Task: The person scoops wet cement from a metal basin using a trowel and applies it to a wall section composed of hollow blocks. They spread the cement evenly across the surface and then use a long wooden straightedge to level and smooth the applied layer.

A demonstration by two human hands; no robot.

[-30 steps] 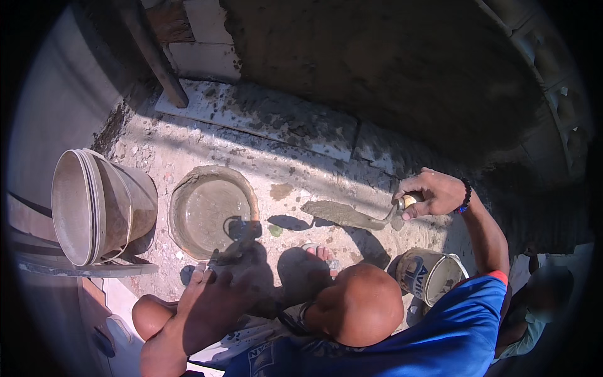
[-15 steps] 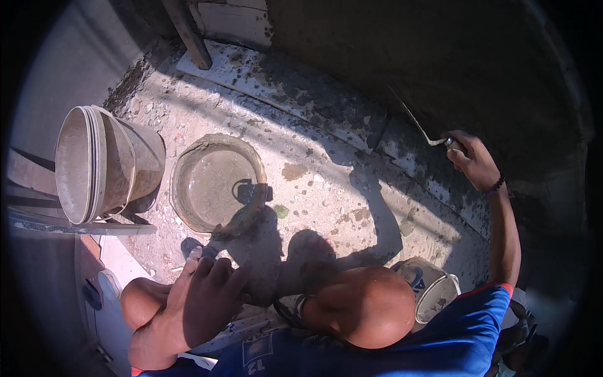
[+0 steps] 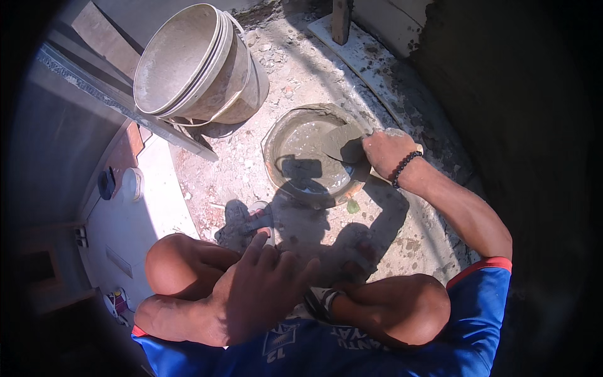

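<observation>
Head view: the right hand point(image 3: 391, 152) has its fingers curled closed around the handle of a trowel point(image 3: 344, 139), whose blade lies within the rim of a round basin point(image 3: 271, 168) holding grey mortar point(image 3: 301, 135); how deep it dips I cannot tell. The left hand point(image 3: 260, 286) hangs by the left knee point(image 3: 176, 267), fingers loosely spread, with nothing visible in its grasp. A pale bucket point(image 3: 253, 85) stands beyond the basin to the left, near a long plank point(image 3: 119, 100) that bounds that side. A wooden post point(image 3: 341, 24) rises from a white slab point(image 3: 381, 66) farther off, and a green leaf point(image 3: 352, 206) lies just beside the basin. The person's shadow falls across the basin's near part.
</observation>
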